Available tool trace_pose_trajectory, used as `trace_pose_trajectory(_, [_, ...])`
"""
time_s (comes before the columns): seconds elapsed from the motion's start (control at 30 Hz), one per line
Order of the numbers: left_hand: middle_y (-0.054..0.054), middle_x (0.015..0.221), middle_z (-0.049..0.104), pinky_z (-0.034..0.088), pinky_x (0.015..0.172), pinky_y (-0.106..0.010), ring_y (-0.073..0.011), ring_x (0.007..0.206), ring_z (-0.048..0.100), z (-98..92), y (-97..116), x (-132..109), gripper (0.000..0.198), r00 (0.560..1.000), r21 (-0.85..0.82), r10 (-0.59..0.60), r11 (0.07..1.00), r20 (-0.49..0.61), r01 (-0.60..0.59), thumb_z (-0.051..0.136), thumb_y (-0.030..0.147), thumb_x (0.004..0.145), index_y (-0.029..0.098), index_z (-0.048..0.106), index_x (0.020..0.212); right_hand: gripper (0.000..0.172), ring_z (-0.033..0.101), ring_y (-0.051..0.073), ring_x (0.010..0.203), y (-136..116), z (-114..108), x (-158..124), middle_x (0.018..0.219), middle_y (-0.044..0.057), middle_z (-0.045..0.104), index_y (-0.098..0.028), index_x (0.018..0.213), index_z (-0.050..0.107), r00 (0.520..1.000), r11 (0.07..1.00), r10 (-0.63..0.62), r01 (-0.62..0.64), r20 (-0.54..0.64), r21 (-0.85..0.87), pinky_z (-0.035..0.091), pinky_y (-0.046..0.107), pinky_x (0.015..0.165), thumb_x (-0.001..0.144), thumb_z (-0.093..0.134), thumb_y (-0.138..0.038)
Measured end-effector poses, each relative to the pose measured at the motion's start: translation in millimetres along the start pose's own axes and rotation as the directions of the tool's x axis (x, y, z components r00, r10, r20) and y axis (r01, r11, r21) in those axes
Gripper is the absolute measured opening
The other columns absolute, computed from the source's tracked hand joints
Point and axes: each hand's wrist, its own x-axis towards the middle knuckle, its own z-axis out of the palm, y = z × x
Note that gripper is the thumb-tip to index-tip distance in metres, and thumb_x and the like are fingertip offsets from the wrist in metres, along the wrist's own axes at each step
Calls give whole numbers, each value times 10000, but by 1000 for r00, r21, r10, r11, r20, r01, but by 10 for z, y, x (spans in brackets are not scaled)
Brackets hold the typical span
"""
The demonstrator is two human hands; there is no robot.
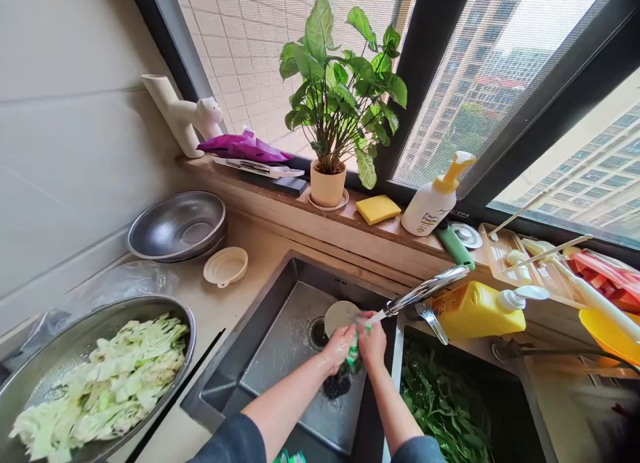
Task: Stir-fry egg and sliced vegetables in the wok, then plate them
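Note:
Both my hands are over the left basin of the dark sink (pixel 270 376), under the running chrome faucet (pixel 427 289). My left hand (pixel 339 349) and my right hand (pixel 372 346) are close together, fingers closed around a small shiny green thing (pixel 353 353). Fingers and water partly hide it, so its kind cannot be made out. Just below it is a dark, wet clump (pixel 337 385). Behind my left hand lies a pale round disc (pixel 340 315), beside the drain (pixel 317 333). Another green piece (pixel 290 457) shows at the bottom edge.
Leafy greens (pixel 440 396) fill part of the right basin. On the left counter stand a metal bowl of torn cabbage (pixel 115 376), a dark bowl (pixel 177 226) and a cream strainer (pixel 226 267). A yellow bottle (pixel 475 309), pump bottle (pixel 430 203), sponge (pixel 378 209) and potted plant (pixel 329 183) line the back.

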Motion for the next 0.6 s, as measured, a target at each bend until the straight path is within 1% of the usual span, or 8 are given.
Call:
trace_pose_trajectory(0.07, [29,539,536,382,638,-244,-152,644,521,17,32,2,292,998,36,56,998,-12,-56,729,415,693,164,593,633,316,598,262,725,11,5,-9,807,81,659,-220,865,574,1000,999,20,-20,6,26,398,335,637,764,443,-489])
trace_pose_trajectory(0.13, [38,528,504,340,597,-235,-126,593,467,46,60,6,311,996,72,92,993,-13,-91,733,397,693,162,564,579,323,600,259,740,40,9,-22,824,78,664,-227,865,582,999,997,45,-47,21,60,397,333,645,750,470,-507])
trace_pose_trajectory(0.27, [53,492,447,256,523,-234,-87,495,351,85,113,-26,337,996,136,75,987,46,-80,777,372,642,144,554,533,310,571,232,615,169,-116,142,641,36,615,-225,814,556,979,969,191,-199,64,146,397,318,568,684,492,-499])
trace_pose_trajectory(0.33, [59,500,439,248,518,-229,-85,491,336,28,179,-40,351,996,139,80,987,46,-85,754,402,666,153,539,543,318,559,216,555,227,-252,283,572,15,583,-223,764,543,957,939,247,-275,154,206,401,306,519,677,475,-521])
trace_pose_trajectory(0.43, [68,570,465,295,578,-202,-96,570,404,-165,294,-33,289,993,120,114,987,-22,-111,730,378,707,180,534,628,304,569,215,519,225,-446,413,562,19,589,-205,716,555,907,897,246,-347,341,273,417,308,479,630,536,-496])
trace_pose_trajectory(0.5, [73,597,483,325,636,-199,-108,617,451,-287,311,-22,258,997,110,66,992,-48,-60,745,358,698,198,543,700,274,581,216,542,156,-502,417,609,23,616,-192,757,582,883,885,199,-348,426,308,434,315,494,589,579,-409])
trace_pose_trajectory(0.57, [49,586,513,365,668,-245,-141,611,493,-339,258,-3,302,997,99,-75,992,-7,75,714,453,711,195,560,736,279,578,205,589,47,-483,364,662,14,630,-190,814,602,883,890,127,-303,452,341,442,312,542,559,571,-300])
trace_pose_trajectory(0.6, [21,576,533,386,669,-283,-166,596,513,-332,215,17,369,986,95,-164,983,39,160,667,538,722,182,571,732,291,577,203,633,-16,-456,319,688,10,632,-192,820,614,889,898,86,-265,451,352,444,313,585,541,558,-247])
